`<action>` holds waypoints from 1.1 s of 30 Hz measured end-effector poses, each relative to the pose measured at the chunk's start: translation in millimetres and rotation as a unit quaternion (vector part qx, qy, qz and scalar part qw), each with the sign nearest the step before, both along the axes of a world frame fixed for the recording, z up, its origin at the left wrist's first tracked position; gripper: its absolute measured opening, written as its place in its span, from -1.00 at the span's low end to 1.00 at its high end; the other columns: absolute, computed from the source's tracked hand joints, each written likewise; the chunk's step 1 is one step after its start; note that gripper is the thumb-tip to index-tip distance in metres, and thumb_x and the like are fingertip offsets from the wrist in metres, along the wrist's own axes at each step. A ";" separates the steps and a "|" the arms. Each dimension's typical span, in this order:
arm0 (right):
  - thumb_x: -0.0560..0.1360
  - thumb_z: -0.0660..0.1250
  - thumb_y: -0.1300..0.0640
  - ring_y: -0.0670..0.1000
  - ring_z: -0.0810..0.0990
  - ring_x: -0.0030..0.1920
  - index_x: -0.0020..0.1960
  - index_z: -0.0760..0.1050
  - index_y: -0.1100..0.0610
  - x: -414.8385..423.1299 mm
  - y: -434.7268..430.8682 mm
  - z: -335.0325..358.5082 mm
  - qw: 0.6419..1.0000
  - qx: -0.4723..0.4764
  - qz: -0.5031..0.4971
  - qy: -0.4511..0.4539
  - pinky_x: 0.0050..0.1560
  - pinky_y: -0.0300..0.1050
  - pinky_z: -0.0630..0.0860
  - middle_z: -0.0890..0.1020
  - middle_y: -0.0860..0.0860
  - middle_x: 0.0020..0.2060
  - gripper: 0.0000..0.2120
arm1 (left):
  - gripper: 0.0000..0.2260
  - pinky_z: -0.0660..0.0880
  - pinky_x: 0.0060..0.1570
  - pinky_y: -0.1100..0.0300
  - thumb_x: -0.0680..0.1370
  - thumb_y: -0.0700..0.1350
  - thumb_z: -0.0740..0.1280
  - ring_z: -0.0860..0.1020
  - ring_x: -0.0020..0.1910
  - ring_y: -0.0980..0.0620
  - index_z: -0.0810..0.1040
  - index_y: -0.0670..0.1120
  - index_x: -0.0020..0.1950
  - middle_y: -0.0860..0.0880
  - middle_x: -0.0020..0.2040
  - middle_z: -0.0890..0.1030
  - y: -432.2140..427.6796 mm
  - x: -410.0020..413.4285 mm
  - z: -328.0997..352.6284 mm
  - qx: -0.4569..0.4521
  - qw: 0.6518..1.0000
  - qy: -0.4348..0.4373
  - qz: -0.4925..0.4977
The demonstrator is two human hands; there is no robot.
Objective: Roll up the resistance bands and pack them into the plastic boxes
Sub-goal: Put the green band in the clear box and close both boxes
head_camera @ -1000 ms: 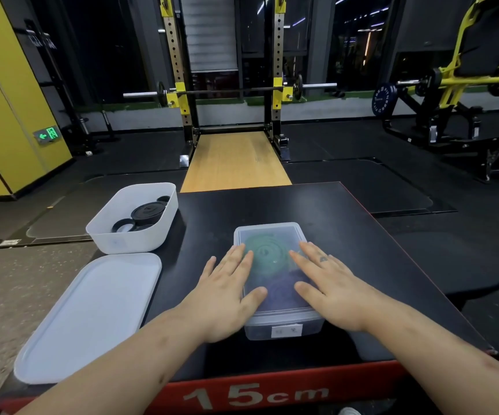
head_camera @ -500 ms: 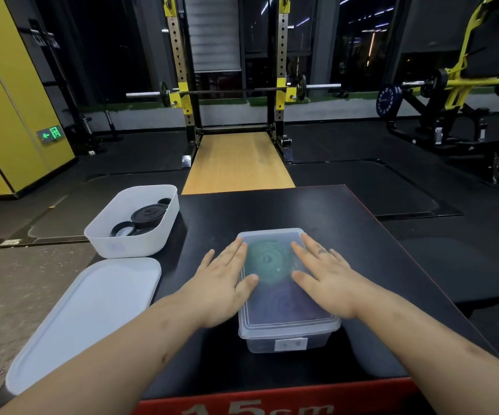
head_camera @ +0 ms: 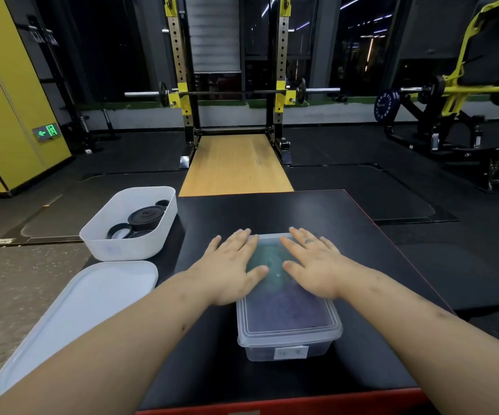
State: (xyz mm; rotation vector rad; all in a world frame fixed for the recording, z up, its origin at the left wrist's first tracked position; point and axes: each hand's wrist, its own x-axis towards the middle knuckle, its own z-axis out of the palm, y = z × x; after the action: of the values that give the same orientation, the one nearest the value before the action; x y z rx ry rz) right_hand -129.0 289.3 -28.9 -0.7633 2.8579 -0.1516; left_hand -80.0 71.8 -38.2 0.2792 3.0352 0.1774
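Observation:
A clear plastic box with its lid on stands mid-platform, a small white label on its near wall. Through the lid a rolled green band and a darker purple band show faintly. My left hand lies flat with straight fingers on the lid's far left part. My right hand lies flat on the far right part. A second, open white box holding rolled black bands sits at the platform's back left corner. Its loose white lid lies in front of it.
The boxes rest on a black platform with a red front edge. Beyond it are a wooden lifting strip, a yellow squat rack with a barbell and a yellow machine at the right. Rubber floor surrounds the platform.
Both hands have slid forward along the lid, from its near half to its far half, still flat. The view has moved closer and the box's near end is now uncovered.

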 end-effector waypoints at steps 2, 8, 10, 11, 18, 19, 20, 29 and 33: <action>0.72 -0.08 -0.16 -0.08 -0.30 0.64 0.69 -0.14 -0.07 -3.6 -2.3 -2.9 1.000 0.006 0.002 -0.003 0.63 0.07 -0.25 -0.22 -0.05 0.67 -0.40 | -0.33 -0.25 0.60 -0.03 0.68 0.29 -0.06 -0.30 0.61 0.16 -0.16 0.00 0.68 0.05 0.68 -0.23 -0.7 -3.4 -4.7 0.004 1.000 -0.004 -0.004; 0.71 -0.10 -0.18 -0.06 -0.31 0.64 0.69 -0.16 -0.09 -6.0 -2.6 -7.5 1.000 0.020 0.008 0.000 0.63 0.11 -0.25 -0.23 -0.06 0.67 -0.40 | -0.34 -0.25 0.60 -0.01 0.68 0.28 -0.06 -0.30 0.62 0.14 -0.14 -0.01 0.68 0.04 0.67 -0.22 -1.7 -4.9 -7.2 0.007 1.000 -0.005 -0.008; 0.71 -0.10 -0.18 -0.06 -0.30 0.64 0.69 -0.15 -0.10 -4.5 -2.3 -6.6 1.000 0.021 0.009 0.003 0.63 0.12 -0.25 -0.23 -0.06 0.67 -0.41 | -0.35 -0.25 0.60 -0.01 0.69 0.27 -0.05 -0.30 0.61 0.14 -0.13 0.00 0.68 0.04 0.67 -0.23 -1.1 -3.9 -7.2 0.014 1.000 -0.005 -0.006; 0.71 -0.10 -0.16 -0.06 -0.29 0.64 0.69 -0.14 -0.12 -3.8 -2.3 -6.2 1.000 0.021 0.011 0.006 0.63 0.12 -0.26 -0.22 -0.07 0.67 -0.42 | -0.35 -0.26 0.60 -0.02 0.69 0.26 -0.05 -0.30 0.62 0.14 -0.13 0.01 0.68 0.04 0.68 -0.23 -0.2 -3.7 -7.3 0.012 1.000 -0.006 -0.003; 0.67 -0.03 -0.01 -0.11 -0.22 0.65 0.69 -0.11 -0.09 -1.8 -17.5 -2.2 0.999 -0.014 0.033 -0.003 0.62 0.15 -0.27 -0.12 -0.13 0.68 -0.38 | -0.40 -0.26 0.59 -0.11 0.67 0.05 -0.02 -0.25 0.63 0.09 -0.11 0.00 0.69 -0.02 0.69 -0.17 19.6 -9.7 4.5 -0.003 1.000 -0.024 0.013; 0.66 -0.03 0.00 -0.12 -0.21 0.65 0.69 -0.10 -0.08 -2.5 -18.4 -2.7 0.999 -0.020 0.030 -0.006 0.63 0.14 -0.27 -0.11 -0.13 0.68 -0.38 | -0.41 -0.26 0.59 -0.11 0.67 0.05 -0.03 -0.25 0.64 0.10 -0.11 -0.01 0.69 -0.02 0.69 -0.17 20.1 -10.4 2.9 0.001 1.000 -0.022 0.015; 0.66 -0.03 0.00 -0.12 -0.21 0.65 0.69 -0.09 -0.07 -3.0 -18.7 -4.1 0.999 -0.023 0.031 -0.008 0.63 0.14 -0.27 -0.10 -0.14 0.68 -0.38 | -0.41 -0.26 0.59 -0.11 0.67 0.06 -0.03 -0.25 0.64 0.10 -0.11 -0.01 0.69 -0.02 0.69 -0.17 19.7 -10.0 1.4 0.003 1.000 -0.022 0.016; 0.65 0.03 0.01 -0.11 -0.23 0.65 0.68 -0.08 -0.15 7.2 -9.4 -8.0 0.997 -0.076 0.017 -0.010 0.63 0.09 -0.25 -0.11 -0.10 0.68 -0.38 | -0.41 -0.25 0.59 -0.12 0.67 0.08 0.00 -0.23 0.64 0.10 -0.08 0.03 0.69 0.00 0.69 -0.15 21.5 3.6 1.5 0.031 0.999 -0.001 0.043; 0.64 0.04 -0.09 -0.09 -0.31 0.64 0.67 -0.15 -0.21 34.2 8.0 -11.4 0.997 -0.073 -0.007 -0.017 0.63 0.06 -0.27 -0.23 -0.05 0.67 -0.34 | -0.37 -0.27 0.58 -0.13 0.68 0.21 -0.02 -0.31 0.63 0.07 -0.16 0.04 0.68 -0.04 0.67 -0.24 23.1 31.1 0.8 0.038 0.998 -0.009 0.058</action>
State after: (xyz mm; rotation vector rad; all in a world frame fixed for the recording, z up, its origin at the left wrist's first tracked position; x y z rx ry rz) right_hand -94.8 297.3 -40.3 -0.7605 2.8436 -0.3749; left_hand -48.9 94.8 -37.4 0.1045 3.0322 0.3011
